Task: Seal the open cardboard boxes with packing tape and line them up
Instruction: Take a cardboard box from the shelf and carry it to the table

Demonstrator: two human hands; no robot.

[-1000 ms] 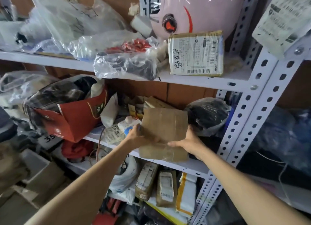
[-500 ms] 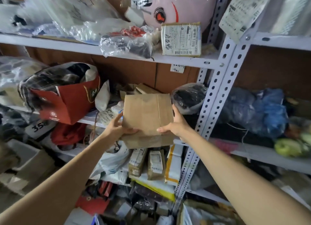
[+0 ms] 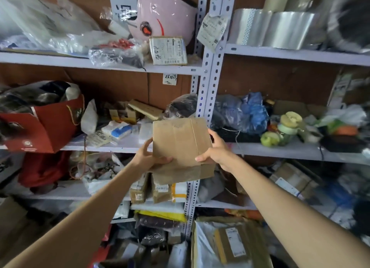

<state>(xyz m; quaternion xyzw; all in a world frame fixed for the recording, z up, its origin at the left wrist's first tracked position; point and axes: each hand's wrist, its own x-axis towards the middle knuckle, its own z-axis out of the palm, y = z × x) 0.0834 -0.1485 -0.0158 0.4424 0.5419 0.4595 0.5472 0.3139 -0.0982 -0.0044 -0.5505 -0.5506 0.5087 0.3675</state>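
Brown cardboard box (image 3: pixel 181 145) held up at frame centre, clear of the shelf (image 3: pixel 128 142), gripped at both sides: left hand (image 3: pixel 149 158) at 9 o'clock with thumb curled over the top face, right hand (image 3: pixel 215 150) at 3 o'clock, thumb likewise across it. Flaps folded shut; glossy strip along the seam, probably tape already. Likely sealed, then. Lining up not yet done. Clear tape rolls (image 3: pixel 278 30) at 1 o'clock, untouched.
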